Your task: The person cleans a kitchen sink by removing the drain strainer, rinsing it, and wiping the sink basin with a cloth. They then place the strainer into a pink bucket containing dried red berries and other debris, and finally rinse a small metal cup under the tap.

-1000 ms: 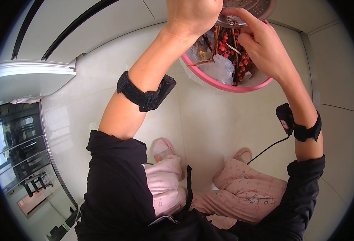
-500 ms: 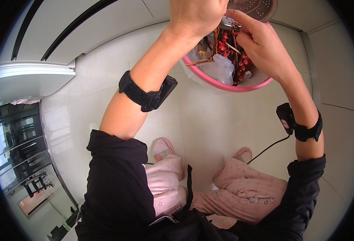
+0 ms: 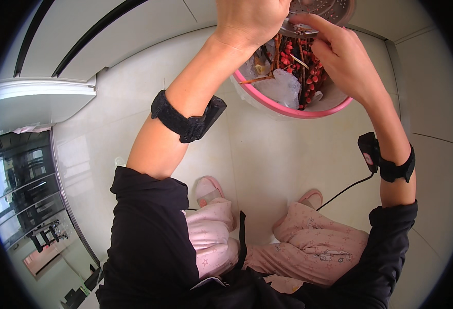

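My left hand (image 3: 254, 20) reaches up to the top edge of the picture, closed on a perforated metal strainer (image 3: 329, 10); its fingertips are hidden. The strainer is tipped over a trash bin (image 3: 288, 112) with a pink rim and a clear plastic liner. My right hand (image 3: 342, 59) is beside it, index finger stretched to the strainer's near inside and the other fingers curled, with nothing seen in them. In the bin lie dark twigs with red berries (image 3: 311, 77) and crumpled clear plastic (image 3: 283, 88).
The bin stands on pale floor tiles (image 3: 247, 149). White cabinet fronts (image 3: 128, 31) with black strips line the upper left, and pale panels (image 3: 427, 92) rise on the right. My slippered feet (image 3: 208, 189) are below the bin. A black cable (image 3: 344, 190) hangs from my right forearm band.
The strainer has tilted lower over the bin, showing more of its near rim. My right hand has shifted slightly right, its index finger now reaching along the strainer's inside.
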`<act>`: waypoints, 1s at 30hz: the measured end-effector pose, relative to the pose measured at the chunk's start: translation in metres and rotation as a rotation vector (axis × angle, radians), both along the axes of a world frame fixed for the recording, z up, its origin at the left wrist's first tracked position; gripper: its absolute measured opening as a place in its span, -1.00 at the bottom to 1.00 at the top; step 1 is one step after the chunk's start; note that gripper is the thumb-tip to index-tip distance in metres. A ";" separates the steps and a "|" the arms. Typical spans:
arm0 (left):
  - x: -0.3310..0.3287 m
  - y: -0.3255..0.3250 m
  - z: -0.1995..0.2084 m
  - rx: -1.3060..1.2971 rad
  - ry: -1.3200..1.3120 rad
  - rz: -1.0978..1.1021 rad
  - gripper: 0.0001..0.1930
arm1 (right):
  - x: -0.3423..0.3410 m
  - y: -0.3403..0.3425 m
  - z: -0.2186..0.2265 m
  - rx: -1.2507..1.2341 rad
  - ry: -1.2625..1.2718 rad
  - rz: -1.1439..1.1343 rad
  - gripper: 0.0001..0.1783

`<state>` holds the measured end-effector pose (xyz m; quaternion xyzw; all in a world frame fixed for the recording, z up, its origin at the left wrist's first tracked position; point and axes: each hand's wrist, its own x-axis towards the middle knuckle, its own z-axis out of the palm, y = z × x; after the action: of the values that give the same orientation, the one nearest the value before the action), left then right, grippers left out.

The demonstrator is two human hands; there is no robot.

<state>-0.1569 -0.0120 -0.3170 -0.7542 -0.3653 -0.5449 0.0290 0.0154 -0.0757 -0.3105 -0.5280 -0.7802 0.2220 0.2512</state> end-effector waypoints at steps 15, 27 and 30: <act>-0.004 0.006 -0.003 -0.038 -0.051 0.003 -0.64 | 0.001 -0.005 -0.009 -0.038 0.069 0.009 -0.39; -0.012 0.013 -0.007 -0.181 -0.042 0.118 -0.62 | 0.005 -0.020 -0.008 -0.101 0.032 -0.065 -0.74; -0.010 0.010 -0.010 -0.173 -0.013 0.113 -0.62 | 0.007 -0.014 -0.008 -0.103 0.011 -0.108 -0.77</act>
<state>-0.1673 -0.0015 -0.3269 -0.7285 -0.4530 -0.5139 -0.0079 0.0223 -0.0893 -0.3184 -0.5804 -0.7367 0.2508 0.2399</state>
